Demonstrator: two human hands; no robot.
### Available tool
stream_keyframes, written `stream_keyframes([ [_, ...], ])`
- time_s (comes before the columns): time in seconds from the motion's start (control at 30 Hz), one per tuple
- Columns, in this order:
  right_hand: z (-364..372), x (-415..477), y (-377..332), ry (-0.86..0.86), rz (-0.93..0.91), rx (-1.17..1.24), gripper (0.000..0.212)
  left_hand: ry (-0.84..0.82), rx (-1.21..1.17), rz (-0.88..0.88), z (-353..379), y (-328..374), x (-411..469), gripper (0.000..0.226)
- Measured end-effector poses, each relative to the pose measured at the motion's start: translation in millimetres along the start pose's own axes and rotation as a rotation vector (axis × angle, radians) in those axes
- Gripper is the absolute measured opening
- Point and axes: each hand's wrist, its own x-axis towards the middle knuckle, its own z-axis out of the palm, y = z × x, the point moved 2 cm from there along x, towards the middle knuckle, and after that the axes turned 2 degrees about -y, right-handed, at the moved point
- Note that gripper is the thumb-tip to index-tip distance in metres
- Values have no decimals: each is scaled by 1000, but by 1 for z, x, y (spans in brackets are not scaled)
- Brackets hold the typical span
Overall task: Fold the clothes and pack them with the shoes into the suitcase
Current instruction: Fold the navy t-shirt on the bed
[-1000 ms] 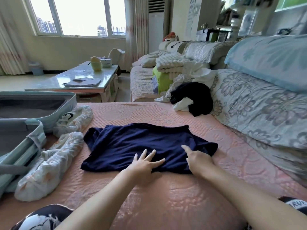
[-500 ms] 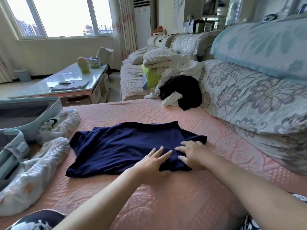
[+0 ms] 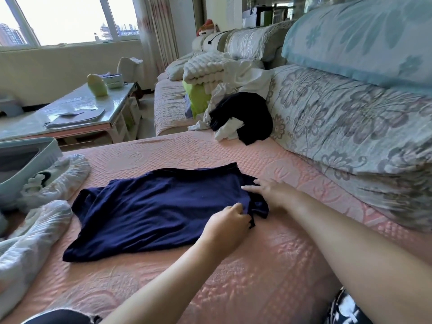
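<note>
One shirt lay spread on the near cover. Two wrapped shoes sat at the left: a far shoe and a near shoe. One suitcase stood at the far left edge. Two hands were in view, a left hand and a right hand. One black garment lay far off at the right, and one table stood far left, with one paper stack on it.

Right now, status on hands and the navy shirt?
Left hand pinches navy shirt at right edge. Right hand flat on its sleeve. Shirt spread on sofa seat, unobstructed.
</note>
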Motion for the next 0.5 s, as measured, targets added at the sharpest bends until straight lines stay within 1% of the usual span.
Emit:
stream_keyframes([
  [0.03,-2,4,-2,43,-7,-13,73,24,-21,-3,-2,-5,-1,10],
  [0.1,-8,9,-7,108,-5,-25,54,85,-182,-140,-9,-20,-8,21],
  [0.17,-19,10,-15,178,31,-7,36,180,-365,-280,-20,-37,-19,18],
  [0.2,-27,11,-20,227,58,11,32,213,-435,-350,-26,-43,-25,14],
  [0.27,-42,15,-32,339,117,27,33,269,-526,-449,-35,-58,-41,9],
  [0.37,-68,30,-56,469,204,142,29,218,-646,-617,-46,-84,-65,8],
  [0.43,-86,44,-80,467,206,332,27,155,-693,-716,-54,-104,-81,9],
  [0.5,-103,56,-116,487,117,558,26,104,-679,-787,-63,-122,-95,9],
])
